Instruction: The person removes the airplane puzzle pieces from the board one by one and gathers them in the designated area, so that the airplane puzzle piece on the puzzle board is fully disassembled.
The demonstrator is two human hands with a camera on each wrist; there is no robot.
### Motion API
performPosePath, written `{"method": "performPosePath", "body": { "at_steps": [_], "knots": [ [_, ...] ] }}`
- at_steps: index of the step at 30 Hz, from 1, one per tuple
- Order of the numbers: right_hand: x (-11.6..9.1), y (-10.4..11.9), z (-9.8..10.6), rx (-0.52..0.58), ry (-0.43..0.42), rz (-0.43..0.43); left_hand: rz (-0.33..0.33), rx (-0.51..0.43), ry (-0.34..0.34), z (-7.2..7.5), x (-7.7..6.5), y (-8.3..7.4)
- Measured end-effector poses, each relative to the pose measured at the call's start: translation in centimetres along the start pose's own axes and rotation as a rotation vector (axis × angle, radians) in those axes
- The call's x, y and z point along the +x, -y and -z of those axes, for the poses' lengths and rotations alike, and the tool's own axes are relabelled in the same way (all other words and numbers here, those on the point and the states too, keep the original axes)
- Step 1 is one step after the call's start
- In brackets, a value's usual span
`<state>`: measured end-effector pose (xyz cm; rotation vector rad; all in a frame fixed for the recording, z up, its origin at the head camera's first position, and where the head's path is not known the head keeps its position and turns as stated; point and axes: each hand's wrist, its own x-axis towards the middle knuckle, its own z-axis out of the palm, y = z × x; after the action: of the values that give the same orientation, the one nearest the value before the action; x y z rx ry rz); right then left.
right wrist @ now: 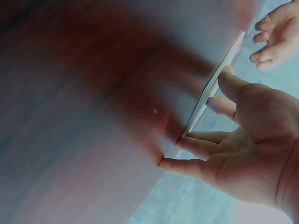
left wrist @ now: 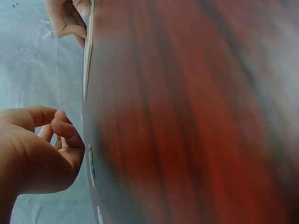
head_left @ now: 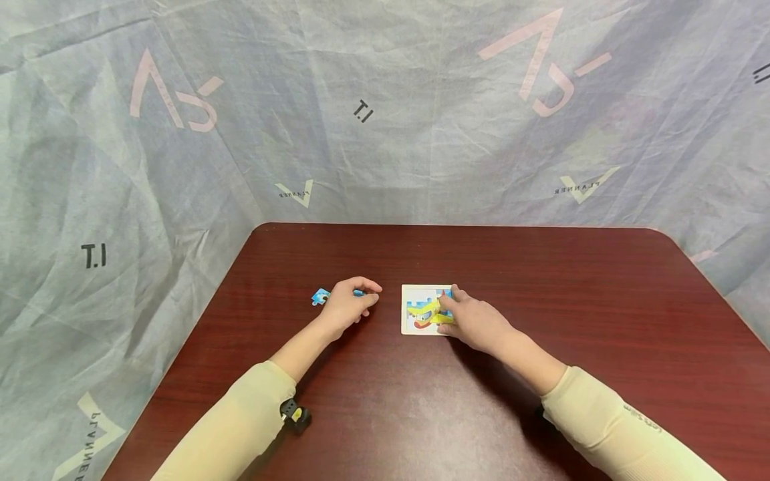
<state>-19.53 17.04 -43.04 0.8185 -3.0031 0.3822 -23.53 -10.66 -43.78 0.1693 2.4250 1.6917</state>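
Observation:
A small framed jigsaw puzzle [head_left: 404,327] with a yellow airplane picture lies on the table, pale gaps showing in its picture. My right hand [head_left: 483,326] holds it at its right side, thumb by the near edge and a finger on the picture; the right wrist view shows the puzzle board [right wrist: 201,105] edge-on against these fingers. To its left hovers my left hand [head_left: 347,307], fingers loosely bent, with nothing visible in them. Under and beside that hand lie blue puzzle pieces [head_left: 319,296], partly covered; in the left wrist view a loose piece [left wrist: 91,165] appears edge-on below the fingers.
The dark red wooden table [head_left: 409,414] has rounded far corners. Grey printed cloth [head_left: 385,167] hangs behind it and on both sides. A small black device [head_left: 296,415] sits on the left sleeve.

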Motion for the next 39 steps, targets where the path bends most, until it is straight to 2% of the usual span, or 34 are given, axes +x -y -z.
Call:
{"method": "performPosePath", "body": {
  "at_steps": [15, 29, 39],
  "knots": [
    [0.0, -0.3, 0.1, -0.008, 0.002, 0.010, -0.028, -0.037, 0.056, -3.4, 1.4, -1.4],
    [0.0, -0.7, 0.2, -0.033, 0.036, -0.022, -0.005, -0.073, 0.097, -5.7, 2.3, -2.3],
    [0.1, -0.8, -0.1, -0.005, -0.024, 0.050, -0.005, -0.101, 0.101, -6.7, 2.9, -2.0]
  ]
}}
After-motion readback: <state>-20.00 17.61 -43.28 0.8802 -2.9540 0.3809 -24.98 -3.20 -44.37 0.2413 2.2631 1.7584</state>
